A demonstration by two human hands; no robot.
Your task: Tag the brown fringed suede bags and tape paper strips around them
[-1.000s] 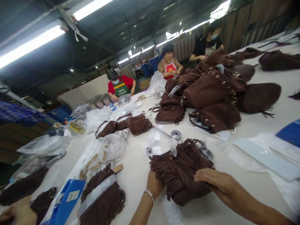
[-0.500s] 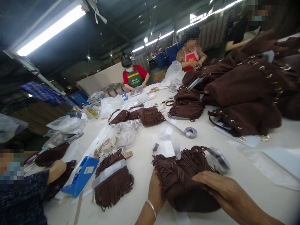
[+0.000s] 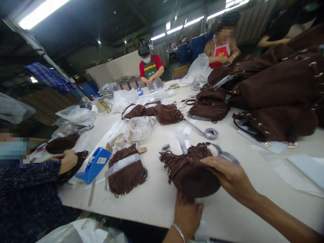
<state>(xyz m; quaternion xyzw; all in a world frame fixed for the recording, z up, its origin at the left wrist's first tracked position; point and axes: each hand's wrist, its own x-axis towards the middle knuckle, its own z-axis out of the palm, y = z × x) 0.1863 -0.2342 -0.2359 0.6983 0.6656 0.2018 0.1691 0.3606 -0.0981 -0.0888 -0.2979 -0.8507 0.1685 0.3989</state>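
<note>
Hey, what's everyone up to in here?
Someone's right hand holds a brown fringed bag, tilted so its base shows; their left hand is just below it, fingertips hidden. Another fringed bag with a pale band lies to the left, near a blue tape dispenser. Beyond that, a co-worker's hand is on something dark brown. More brown bags are heaped at the right.

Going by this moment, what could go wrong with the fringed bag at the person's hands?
The fringed bag is tilted with its base showing, so it might slip from the right hand at its edge.
Its loose fringe, splayed to one side, might fold or tangle.
The curled grey strip beside it might catch.
</note>
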